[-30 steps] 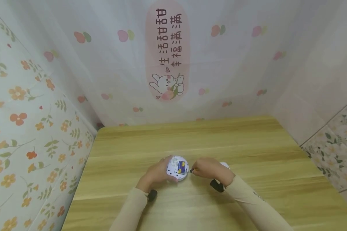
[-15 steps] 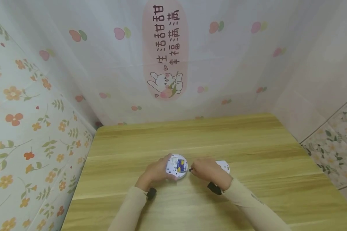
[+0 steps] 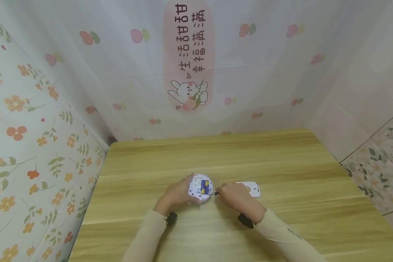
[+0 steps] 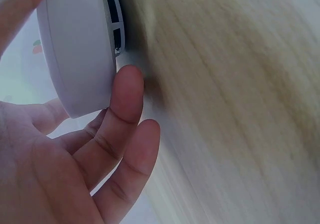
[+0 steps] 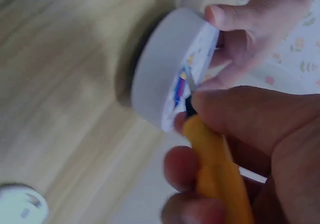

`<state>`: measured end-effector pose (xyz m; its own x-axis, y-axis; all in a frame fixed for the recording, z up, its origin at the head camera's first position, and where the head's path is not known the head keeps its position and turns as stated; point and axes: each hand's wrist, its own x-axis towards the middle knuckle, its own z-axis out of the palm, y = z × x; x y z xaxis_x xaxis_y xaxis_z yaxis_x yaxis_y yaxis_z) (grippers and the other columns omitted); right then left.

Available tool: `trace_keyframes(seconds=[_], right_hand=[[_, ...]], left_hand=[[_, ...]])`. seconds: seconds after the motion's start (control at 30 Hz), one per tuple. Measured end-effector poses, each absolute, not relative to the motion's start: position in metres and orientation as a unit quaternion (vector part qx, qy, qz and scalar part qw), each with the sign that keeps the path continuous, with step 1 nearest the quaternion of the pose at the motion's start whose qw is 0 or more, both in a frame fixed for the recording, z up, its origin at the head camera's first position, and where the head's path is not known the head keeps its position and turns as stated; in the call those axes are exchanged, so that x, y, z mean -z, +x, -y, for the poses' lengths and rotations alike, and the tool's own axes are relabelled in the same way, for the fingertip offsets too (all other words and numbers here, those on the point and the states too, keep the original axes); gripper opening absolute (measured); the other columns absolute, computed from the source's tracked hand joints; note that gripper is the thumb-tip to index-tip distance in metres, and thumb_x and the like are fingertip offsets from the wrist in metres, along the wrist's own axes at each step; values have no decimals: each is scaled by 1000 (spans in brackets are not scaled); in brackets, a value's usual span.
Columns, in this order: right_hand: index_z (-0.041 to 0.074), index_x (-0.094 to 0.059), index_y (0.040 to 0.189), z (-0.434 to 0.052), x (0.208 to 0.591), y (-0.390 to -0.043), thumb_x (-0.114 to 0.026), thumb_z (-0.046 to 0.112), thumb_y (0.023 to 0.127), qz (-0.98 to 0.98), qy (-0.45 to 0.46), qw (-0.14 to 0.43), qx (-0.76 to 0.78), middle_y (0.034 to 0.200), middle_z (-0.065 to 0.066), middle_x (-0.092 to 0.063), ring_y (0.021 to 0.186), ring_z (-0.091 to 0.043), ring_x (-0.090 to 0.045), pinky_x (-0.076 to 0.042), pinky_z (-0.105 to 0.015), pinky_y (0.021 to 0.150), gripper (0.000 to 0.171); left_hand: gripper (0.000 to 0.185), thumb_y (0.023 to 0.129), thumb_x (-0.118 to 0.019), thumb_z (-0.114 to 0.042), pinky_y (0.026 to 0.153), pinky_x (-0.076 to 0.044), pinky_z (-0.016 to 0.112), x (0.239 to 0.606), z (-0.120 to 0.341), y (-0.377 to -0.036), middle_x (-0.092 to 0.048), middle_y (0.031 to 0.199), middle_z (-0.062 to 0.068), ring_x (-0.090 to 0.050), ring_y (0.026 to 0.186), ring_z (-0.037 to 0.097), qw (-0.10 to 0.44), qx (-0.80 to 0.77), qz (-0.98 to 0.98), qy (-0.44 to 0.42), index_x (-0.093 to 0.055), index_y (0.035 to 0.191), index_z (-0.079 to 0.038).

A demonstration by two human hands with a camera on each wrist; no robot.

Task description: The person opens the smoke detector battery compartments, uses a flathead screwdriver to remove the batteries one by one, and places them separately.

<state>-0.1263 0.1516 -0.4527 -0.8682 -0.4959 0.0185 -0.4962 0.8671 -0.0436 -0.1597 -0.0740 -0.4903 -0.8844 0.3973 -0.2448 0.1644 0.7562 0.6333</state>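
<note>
While your left hand clasped the round device, your right hand gripped the screwdriver; seating its tip came next.

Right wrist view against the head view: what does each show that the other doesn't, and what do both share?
Only the right wrist view shows the screwdriver's yellow handle in the right hand. Only the head view shows the device's blue-and-yellow labelled inside face, the whole wooden table and the patterned walls. Both show the round white device gripped by the left hand, the tool tip at it, and the loose white cover.
</note>
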Motion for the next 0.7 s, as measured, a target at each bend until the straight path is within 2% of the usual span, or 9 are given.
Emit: trace_keyframes(seconds=[0.1,0.2,0.4,0.7], right_hand=[[25,-75,102,-155,459,-126,-66,25,89,962,271,23,-17,65,4,-56,49,-10,-36,-30,-27,37,15],[32,-74,109,-157,463,-127,-67,25,89,957,288,29,-12,61,6,-50,48,-8,-28,-22,-22,37,22],[35,-73,110,-159,465,-125,-68,24,88,950,311,38,10,59,6,-45,49,-7,-23,-18,-18,39,25],[34,-73,110,-160,471,-119,-70,20,86,943,322,85,15,66,2,-57,47,-6,-29,-21,-18,36,28]], left_hand=[[110,69,-83,-47,100,-43,57,490,74,-160,-44,145,25,-52,124,40,185,-315,-918,155,-23,154,-12],[109,69,-82,-47,101,-43,57,490,75,-160,-43,146,25,-50,126,40,186,-312,-918,159,-22,154,-12],[110,69,-82,-48,104,-41,58,490,75,-160,-39,149,25,-47,130,41,187,-311,-918,159,-22,154,-13],[110,69,-82,-49,104,-40,58,491,75,-161,-39,150,22,-46,132,40,189,-310,-919,157,-22,154,-14]])
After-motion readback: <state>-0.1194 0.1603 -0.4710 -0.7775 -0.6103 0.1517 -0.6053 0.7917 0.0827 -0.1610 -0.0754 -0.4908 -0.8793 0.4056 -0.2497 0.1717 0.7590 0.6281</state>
